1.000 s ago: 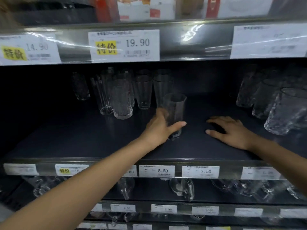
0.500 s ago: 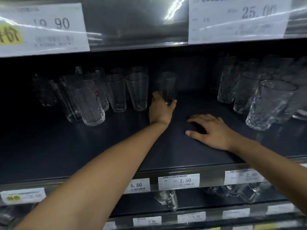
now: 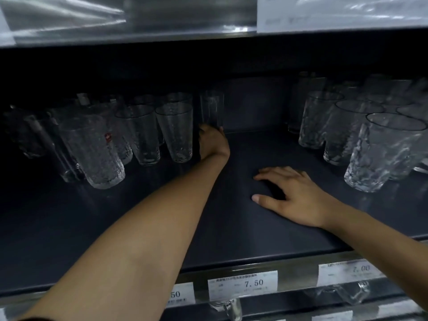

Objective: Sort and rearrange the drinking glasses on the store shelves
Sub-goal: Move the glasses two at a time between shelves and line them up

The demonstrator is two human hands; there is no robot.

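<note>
My left hand [image 3: 212, 142] reaches deep into the dark shelf [image 3: 243, 228] and grips the base of a tall clear glass [image 3: 212, 110], which stands upright at the back, just right of a row of tapered glasses [image 3: 174, 130]. Further left stands a textured tumbler [image 3: 92, 149] with a small red sticker. My right hand [image 3: 289, 195] rests flat on the shelf floor in the middle, fingers spread, holding nothing. A group of hammered glasses [image 3: 384, 154] fills the right side.
The upper shelf's edge with price labels [image 3: 335, 12] hangs low overhead. The front rail carries price tags [image 3: 242, 288]. Glass mugs [image 3: 342, 293] sit on the shelf below. Bare shelf floor lies between the left and right groups of glasses.
My left hand has carried the tall glass from the shelf's middle back to the rear beside the tapered row. The view has moved closer and lower. My right hand stays flat in place.
</note>
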